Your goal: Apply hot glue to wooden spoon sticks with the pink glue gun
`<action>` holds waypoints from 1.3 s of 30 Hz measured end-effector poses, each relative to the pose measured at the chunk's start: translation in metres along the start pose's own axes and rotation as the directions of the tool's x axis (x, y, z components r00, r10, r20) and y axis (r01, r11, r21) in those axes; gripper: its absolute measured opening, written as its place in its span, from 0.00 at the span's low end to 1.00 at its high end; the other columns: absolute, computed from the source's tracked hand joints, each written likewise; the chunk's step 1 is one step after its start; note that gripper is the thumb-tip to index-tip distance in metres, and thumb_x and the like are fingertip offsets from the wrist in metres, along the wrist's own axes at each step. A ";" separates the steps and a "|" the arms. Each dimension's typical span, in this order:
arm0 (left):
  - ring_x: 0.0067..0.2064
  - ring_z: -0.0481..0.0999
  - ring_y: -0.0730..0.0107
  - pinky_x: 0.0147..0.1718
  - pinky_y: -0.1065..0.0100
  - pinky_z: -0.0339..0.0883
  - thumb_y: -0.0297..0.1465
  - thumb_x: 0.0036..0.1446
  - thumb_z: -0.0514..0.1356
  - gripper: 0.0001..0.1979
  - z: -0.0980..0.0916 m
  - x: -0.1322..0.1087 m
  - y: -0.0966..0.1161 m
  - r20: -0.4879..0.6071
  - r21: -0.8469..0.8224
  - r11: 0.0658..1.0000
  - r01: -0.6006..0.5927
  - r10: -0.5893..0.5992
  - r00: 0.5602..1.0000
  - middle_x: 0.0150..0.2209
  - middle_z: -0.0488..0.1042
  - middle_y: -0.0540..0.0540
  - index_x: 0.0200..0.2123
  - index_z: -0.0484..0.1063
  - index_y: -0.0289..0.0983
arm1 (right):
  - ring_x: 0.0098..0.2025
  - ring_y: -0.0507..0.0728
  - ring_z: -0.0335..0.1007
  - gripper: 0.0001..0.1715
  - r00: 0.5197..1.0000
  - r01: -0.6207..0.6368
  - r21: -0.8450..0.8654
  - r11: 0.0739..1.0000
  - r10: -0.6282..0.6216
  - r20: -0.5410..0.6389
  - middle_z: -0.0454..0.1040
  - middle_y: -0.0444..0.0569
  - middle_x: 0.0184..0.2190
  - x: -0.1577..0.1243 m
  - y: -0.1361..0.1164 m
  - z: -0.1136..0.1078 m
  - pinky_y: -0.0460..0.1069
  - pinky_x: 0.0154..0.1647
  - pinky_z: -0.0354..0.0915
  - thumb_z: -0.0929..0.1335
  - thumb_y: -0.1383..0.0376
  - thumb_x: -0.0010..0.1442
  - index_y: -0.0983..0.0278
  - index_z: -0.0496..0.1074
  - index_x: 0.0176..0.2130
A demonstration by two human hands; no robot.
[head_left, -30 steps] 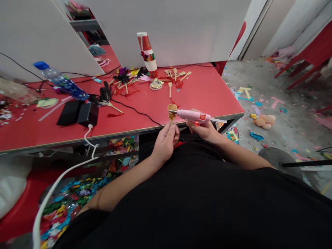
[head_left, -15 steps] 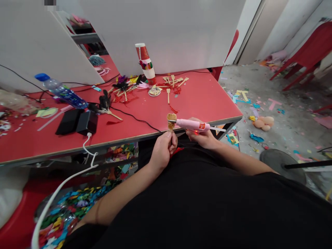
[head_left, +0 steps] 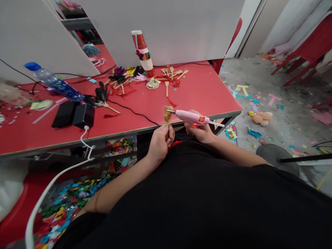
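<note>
Wooden stick (head_left: 166, 116) upright over near edge of bench (head_left: 207, 100), stem pinched in left hand (head_left: 158, 143) fingers. Right hand (head_left: 201, 132) fingers wrapped round pink glue gun (head_left: 193, 117), nozzle at stick head (contact likely, not certain). Judged step: glue application. Next move calls for steady stick, light trigger squeeze.
</note>
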State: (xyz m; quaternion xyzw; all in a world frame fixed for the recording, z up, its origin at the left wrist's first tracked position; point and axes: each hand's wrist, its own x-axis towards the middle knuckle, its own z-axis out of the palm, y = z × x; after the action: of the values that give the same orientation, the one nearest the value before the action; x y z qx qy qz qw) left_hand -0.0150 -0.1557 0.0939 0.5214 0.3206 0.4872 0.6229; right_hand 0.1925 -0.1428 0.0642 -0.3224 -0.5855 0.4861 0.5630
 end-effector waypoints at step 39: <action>0.20 0.52 0.75 0.23 0.67 0.47 0.57 0.76 0.60 0.35 0.000 -0.002 -0.003 0.014 0.042 0.998 -0.049 0.049 0.999 0.17 0.53 0.55 0.21 0.55 0.43 | 0.17 0.48 0.56 0.36 0.983 0.034 0.153 0.988 -0.006 -0.183 0.70 0.32 0.26 -0.020 0.039 0.022 0.51 0.23 0.68 0.84 0.35 0.63 0.55 0.69 0.46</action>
State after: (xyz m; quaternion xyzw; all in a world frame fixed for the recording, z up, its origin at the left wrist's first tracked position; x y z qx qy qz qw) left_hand -0.0147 -0.1573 0.0907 0.5453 0.3140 0.4919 0.6017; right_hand 0.1680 -0.1530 0.0238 -0.3146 -0.4949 0.4932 0.6426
